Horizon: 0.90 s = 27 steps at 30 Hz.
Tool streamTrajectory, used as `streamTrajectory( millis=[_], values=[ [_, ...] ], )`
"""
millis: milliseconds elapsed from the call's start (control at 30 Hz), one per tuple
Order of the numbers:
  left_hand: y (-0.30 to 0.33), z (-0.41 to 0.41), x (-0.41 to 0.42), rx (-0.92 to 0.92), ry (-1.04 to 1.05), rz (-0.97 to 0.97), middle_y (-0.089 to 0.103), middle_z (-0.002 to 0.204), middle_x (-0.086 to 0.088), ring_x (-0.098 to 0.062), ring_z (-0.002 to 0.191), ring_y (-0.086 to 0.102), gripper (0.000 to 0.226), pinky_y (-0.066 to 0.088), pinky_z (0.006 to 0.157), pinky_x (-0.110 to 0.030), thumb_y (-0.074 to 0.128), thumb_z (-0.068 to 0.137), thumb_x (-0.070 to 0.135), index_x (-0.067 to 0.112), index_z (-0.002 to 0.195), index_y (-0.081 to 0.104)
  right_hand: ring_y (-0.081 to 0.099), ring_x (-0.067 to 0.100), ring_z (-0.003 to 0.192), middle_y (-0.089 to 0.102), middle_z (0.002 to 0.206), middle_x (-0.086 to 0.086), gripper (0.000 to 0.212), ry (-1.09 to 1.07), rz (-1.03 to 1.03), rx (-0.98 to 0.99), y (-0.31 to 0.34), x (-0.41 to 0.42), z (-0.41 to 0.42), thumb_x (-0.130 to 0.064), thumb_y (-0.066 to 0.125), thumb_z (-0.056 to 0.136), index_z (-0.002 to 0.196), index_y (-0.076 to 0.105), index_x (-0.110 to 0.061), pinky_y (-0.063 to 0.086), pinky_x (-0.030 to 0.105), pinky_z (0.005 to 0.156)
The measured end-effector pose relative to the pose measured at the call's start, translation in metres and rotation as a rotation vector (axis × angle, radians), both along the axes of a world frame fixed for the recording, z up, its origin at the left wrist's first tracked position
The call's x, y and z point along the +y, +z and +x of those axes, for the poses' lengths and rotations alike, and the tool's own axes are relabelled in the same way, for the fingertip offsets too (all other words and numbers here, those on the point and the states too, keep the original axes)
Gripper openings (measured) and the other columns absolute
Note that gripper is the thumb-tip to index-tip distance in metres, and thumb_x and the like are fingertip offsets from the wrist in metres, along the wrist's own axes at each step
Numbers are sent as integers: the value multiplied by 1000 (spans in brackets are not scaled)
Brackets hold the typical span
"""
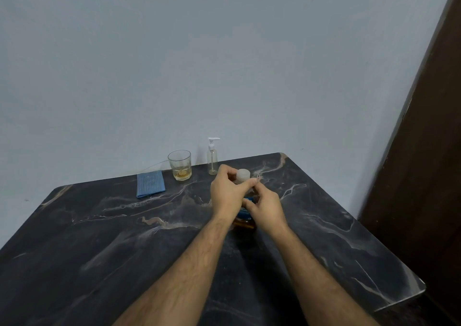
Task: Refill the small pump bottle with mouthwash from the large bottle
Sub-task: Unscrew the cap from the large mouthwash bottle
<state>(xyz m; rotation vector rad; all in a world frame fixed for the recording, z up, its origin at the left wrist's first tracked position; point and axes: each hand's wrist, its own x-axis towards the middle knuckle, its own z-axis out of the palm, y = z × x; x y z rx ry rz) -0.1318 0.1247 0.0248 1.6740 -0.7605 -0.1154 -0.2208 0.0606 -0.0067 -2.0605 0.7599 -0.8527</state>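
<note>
Your left hand (pixel 228 196) and right hand (pixel 265 207) are both on the large bottle (pixel 245 214), which stands upright on the bench (pixel 124 238), mid-right and near you. The left grip is curled round the neck just under the translucent white cap (pixel 243 174), thumb and forefinger at the cap's base. The right grip is partly curled against the bottle's right shoulder; fingertips look pinched on something at the neck, but it's too small and blurred to tell what. Only the blue label and the amber liquid at the bottom show between your wrists. The cap is on.

The small pump bottle (pixel 212 159) stands upright at the bench's far edge, just behind your left hand and apart from it, pump head on, looks nearly empty. Left of it is a glass (pixel 179 164) with a little amber liquid in it. Further left lies a folded blue cloth (pixel 150 183), flat on the bench.
</note>
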Motion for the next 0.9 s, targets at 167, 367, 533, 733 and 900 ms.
streamTrajectory(
  millis=[167, 367, 533, 733, 900],
  values=[
    [8, 0, -5, 3, -60, 66, 62, 101, 9, -1, 84, 59, 51, 42, 66, -12, 84, 73, 36, 24, 115, 58, 58, 5, 107, 65, 121, -4, 57, 21, 17, 21, 4, -1, -2, -12, 70, 89, 141, 50, -21, 51, 25, 94],
    [8, 11, -6, 38, -376, 144, 45, 147, 15, -5, 128, 47, 71, 39, 112, -34, 69, 88, 38, 32, 150, 35, 60, 13, 116, 65, 124, -1, 53, 39, 39, 15, 6, -1, -3, -13, 70, 89, 138, 52, -20, 53, 38, 100],
    [7, 17, 3, 115, -409, 107, 49, 149, 1, -13, 137, 45, 58, 35, 118, -42, 56, 97, 13, 22, 151, 36, 58, 10, 113, 63, 125, -2, 54, 53, 66, 38, 8, -5, -4, -22, 74, 86, 136, 54, -16, 52, 31, 95],
    [6, 23, 6, 54, -291, 78, 64, 129, 3, -10, 121, 58, 57, 45, 108, -36, 75, 85, 20, 22, 138, 54, 59, 12, 114, 62, 131, 1, 56, 108, 110, 65, 12, -11, -8, -21, 76, 84, 136, 54, -19, 52, 27, 91],
    [15, 17, 0, 61, -211, -14, 69, 107, 6, -10, 102, 64, 42, 53, 87, -23, 81, 79, 28, 20, 118, 67, 55, 22, 128, 54, 143, 6, 66, 110, 151, 79, 13, -11, -11, -20, 75, 85, 144, 46, -17, 50, 41, 103]
  ],
)
